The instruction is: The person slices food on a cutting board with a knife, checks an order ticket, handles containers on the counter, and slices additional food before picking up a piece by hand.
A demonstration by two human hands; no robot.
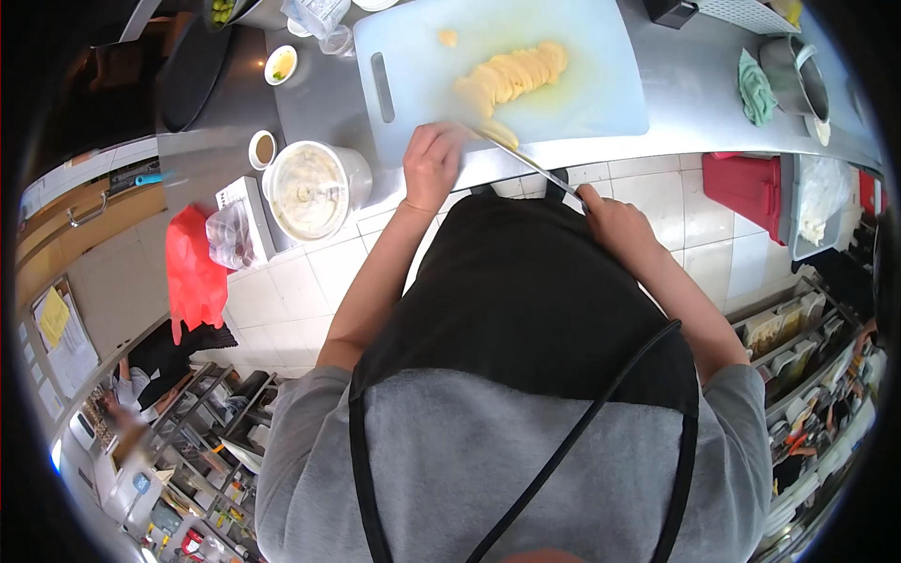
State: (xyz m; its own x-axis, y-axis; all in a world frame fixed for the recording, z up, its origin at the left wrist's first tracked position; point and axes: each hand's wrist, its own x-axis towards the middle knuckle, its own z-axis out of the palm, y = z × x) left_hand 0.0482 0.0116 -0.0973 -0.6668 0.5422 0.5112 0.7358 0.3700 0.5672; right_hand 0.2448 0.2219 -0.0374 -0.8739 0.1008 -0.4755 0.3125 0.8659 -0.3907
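Observation:
A pale blue cutting board (413, 56) lies on the metal counter. Across it runs a row of overlapping yellow slices (511, 77), with one small piece (448, 38) apart from them and a longer piece (499, 134) near the front edge. My right hand (619, 225) is closed round the handle of a knife (531, 164), whose blade points up and left to the longer piece. My left hand (434, 164) is at the board's front edge by the blade tip, fingers curled; what they hold, if anything, is hidden.
Left of the board stand a lidded white tub (310, 190), two small cups and a white box (246, 220). A red bag (195, 272) hangs at the counter edge. A metal pot (793, 75) and green cloth (755, 89) are at the right. A person (136, 389) is far left.

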